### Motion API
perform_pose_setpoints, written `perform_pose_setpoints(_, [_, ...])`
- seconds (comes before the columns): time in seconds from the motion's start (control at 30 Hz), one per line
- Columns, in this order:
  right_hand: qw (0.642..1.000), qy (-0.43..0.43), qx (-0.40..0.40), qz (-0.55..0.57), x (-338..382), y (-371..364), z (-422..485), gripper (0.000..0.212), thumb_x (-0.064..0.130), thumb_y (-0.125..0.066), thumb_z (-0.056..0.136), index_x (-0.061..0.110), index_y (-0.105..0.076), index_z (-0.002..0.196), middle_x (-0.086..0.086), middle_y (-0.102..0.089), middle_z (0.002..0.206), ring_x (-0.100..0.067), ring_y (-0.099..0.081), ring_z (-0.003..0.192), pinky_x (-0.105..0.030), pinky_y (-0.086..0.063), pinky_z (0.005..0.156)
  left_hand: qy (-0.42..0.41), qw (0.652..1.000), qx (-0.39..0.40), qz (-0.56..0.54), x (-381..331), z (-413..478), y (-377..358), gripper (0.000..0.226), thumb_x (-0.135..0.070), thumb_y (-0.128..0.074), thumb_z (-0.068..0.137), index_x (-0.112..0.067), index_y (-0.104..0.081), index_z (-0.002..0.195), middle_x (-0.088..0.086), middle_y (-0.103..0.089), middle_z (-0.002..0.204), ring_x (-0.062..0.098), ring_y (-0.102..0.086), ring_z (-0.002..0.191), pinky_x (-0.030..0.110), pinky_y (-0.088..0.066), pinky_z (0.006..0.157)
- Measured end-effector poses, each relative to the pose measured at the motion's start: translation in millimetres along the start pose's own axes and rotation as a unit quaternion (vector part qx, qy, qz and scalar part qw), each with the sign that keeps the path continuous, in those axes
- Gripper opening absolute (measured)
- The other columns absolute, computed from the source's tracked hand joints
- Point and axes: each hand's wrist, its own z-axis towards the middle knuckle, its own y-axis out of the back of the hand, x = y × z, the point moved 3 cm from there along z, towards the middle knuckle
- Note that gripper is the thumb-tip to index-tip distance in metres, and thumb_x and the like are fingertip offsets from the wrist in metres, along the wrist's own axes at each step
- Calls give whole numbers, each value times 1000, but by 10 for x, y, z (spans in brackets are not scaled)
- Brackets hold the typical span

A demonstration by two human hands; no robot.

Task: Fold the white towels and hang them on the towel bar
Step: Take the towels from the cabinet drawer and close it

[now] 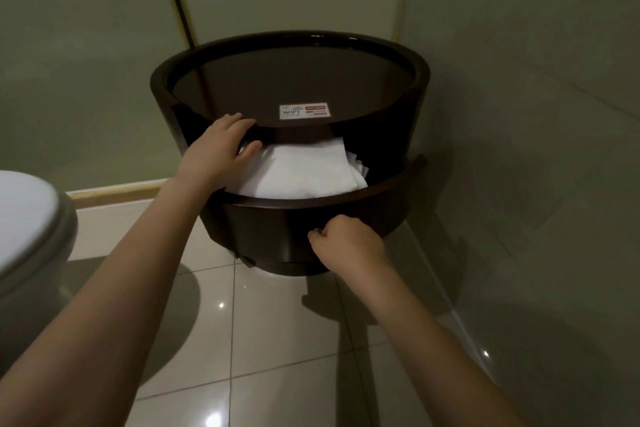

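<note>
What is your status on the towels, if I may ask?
Left hand open, resting on white cloth towels. Right hand pinches small knob on dark round wooden drawer. Towels lie in open drawer, tabletop overhanging.

Body in view: two forearms and two grips, nothing else. Left forearm (114, 288) is bare skin from the frame edge to the wrist, and the right forearm (433, 333) is the same. Left grip (221, 149) is a bare hand. Right grip (346, 243) is bare too. Small shiny glint at its fingertips, too small to identify.
</note>
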Motion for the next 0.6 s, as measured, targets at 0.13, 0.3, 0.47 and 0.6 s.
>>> perform_pose_setpoints(0.13, [1000, 3, 13, 7, -29, 13, -172, 42, 34, -45, 97, 16, -44, 59, 0, -43, 57, -16, -44, 53, -25, -31, 48, -2, 1000, 5, -1, 5, -3, -17, 54, -43, -43, 96, -19, -36, 144, 9, -31, 153, 25, -23, 143, 43, -23, 114])
perform_pose_setpoints(0.3, [1000, 6, 16, 19, -39, 5, -291, 43, 33, -46, 96, 16, -41, 58, 0, -41, 57, -15, -42, 52, -26, -29, 48, 2, 1000, 3, 0, 9, 8, -37, 56, -43, -44, 96, -18, -35, 145, 10, -30, 153, 27, -22, 143, 43, -22, 115])
perform_pose_setpoints(0.47, [998, 13, 58, -10, -16, 85, -306, 41, 40, -48, 96, 17, -46, 61, 0, -47, 61, -16, -49, 59, -27, -35, 52, 6, 1000, 11, -8, -4, 0, -15, 54, -43, -43, 96, -19, -36, 144, 9, -30, 153, 26, -23, 143, 43, -24, 114])
perform_pose_setpoints(0.6, [995, 3, 99, 27, 59, 548, -220, 41, 51, -56, 87, 15, -65, 70, -1, -68, 66, -16, -65, 63, -29, -53, 65, 44, 991, -116, -58, 2, -102, 116, 39, -32, -53, 93, -11, -56, 126, 12, -55, 128, 27, -50, 120, 39, -44, 94])
